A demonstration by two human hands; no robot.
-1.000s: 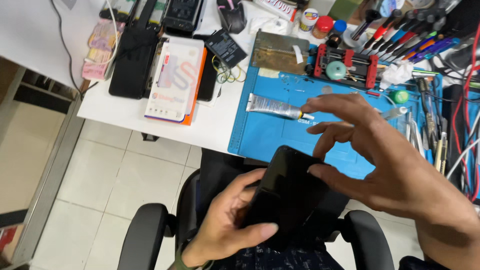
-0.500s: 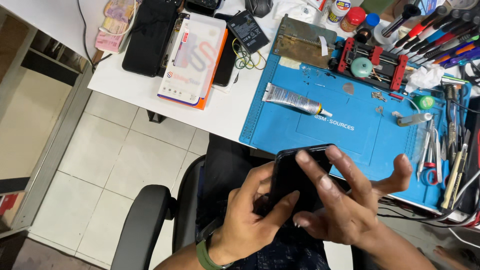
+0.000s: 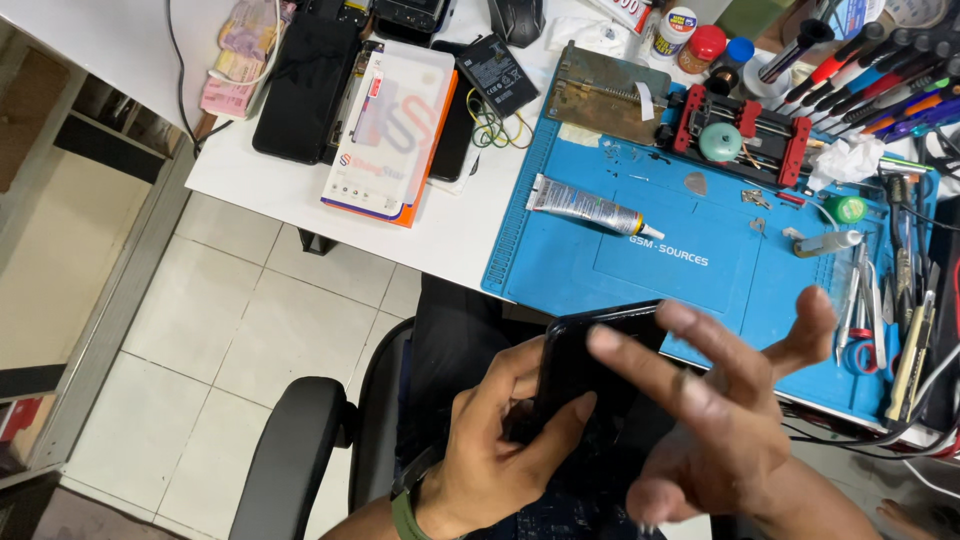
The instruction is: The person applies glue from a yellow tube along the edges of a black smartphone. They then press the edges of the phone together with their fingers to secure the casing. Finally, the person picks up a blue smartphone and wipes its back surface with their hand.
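My left hand (image 3: 495, 450) grips a black phone (image 3: 585, 375) from below, thumb across its lower edge, above my lap and just in front of the desk. My right hand (image 3: 725, 420) hovers over the phone's right side with fingers spread and blurred, holding nothing. Whether its fingertips touch the phone I cannot tell. A green strap sits on my left wrist. Part of the phone is hidden behind my right fingers.
A blue work mat (image 3: 700, 250) holds a glue tube (image 3: 580, 205), a red clamp jig (image 3: 740, 135), tweezers and screwdrivers at the right. A white and orange box (image 3: 395, 130), a black phone (image 3: 305, 85) and a battery (image 3: 495, 70) lie on the white desk. Chair armrest (image 3: 290, 450) below left.
My right hand has lifted off the phone and spread its fingers, after resting on it half a second ago. The left hand keeps its hold on the phone.
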